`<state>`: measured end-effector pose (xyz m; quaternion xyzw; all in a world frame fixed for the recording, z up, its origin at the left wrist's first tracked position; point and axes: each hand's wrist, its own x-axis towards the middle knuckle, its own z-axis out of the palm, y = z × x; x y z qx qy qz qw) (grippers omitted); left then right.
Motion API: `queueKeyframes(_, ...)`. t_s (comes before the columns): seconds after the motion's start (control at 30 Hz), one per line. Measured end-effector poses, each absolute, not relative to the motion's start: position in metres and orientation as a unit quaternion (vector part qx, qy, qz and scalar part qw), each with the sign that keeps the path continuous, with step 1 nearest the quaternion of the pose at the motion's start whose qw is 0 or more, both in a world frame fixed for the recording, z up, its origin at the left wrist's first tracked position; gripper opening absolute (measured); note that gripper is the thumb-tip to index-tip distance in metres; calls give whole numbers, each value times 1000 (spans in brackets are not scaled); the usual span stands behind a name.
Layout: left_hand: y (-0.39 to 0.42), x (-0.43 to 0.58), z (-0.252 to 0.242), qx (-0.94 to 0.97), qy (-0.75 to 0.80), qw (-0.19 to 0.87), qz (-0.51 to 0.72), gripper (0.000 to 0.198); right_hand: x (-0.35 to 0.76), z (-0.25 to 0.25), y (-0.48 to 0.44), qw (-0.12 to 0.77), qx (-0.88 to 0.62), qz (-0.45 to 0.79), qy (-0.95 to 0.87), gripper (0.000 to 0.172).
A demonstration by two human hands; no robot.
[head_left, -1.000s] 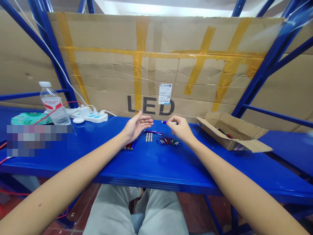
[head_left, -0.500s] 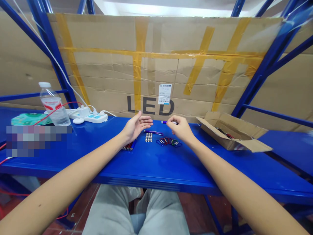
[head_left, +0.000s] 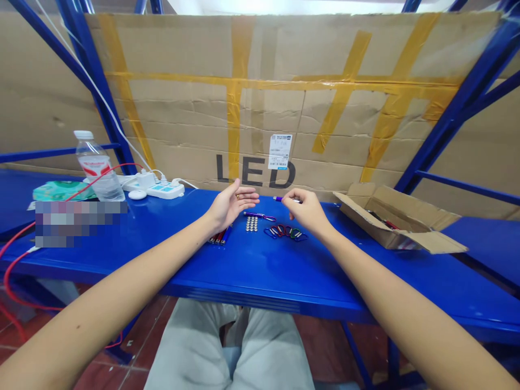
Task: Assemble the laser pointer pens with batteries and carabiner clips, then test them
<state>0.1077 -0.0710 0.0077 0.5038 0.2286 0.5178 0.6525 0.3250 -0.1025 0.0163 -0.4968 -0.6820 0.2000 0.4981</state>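
My left hand is held over the table on its edge, fingers stretched out and nothing in them. Below its wrist lie several slim red and blue metal tubes, partly hidden by the hand. My right hand is closed, thumb and fingers pinching a slim purple penlight whose end sticks out to the left. Between the hands lies another purple penlight with a carabiner clip on its right end. Neat rows of silver button cells sit just below it. Several coloured carabiners lie in a row nearer me.
An open cardboard box with dark and red items stands at the right. To the left are a water bottle, a white power strip, a green packet and red cables. A large cardboard sheet walls the back.
The view has shifted a little, so the table and its things appear slightly farther right. Both hands keep nearly the same pose, the right still pinching the purple penlight.
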Motion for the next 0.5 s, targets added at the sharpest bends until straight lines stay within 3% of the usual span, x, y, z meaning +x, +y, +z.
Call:
queueKeyframes(0.33, -69, 107, 6, 525, 238, 638, 511, 50, 323, 17, -103, 499, -486, 206, -687, 15)
queueKeyframes(0.5, -75, 116, -1, 701, 284, 432, 491, 32, 321, 10, -98, 488, -426, 344, -679, 20)
